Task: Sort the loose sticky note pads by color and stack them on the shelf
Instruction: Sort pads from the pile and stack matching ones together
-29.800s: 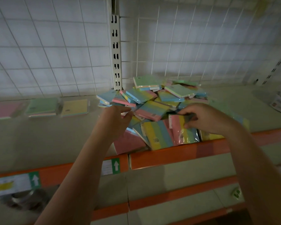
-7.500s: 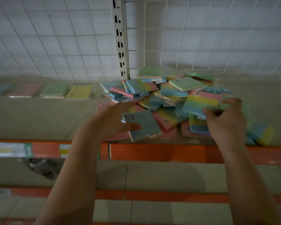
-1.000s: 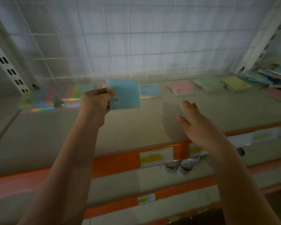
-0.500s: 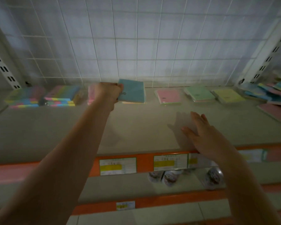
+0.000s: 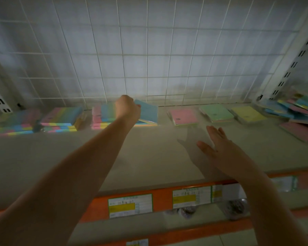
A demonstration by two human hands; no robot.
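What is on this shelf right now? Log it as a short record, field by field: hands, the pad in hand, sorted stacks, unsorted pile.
left hand: left hand grips the blue pad, tilted, its lower edge at the blue stack
right hand: right hand flat, fingers straight, holding nothing, over the shelf
single-color stacks: pink stack, green stack, yellow stack, in a row along the back
multicolor stacks: striped stacks at back left
unsorted: loose pile at far right
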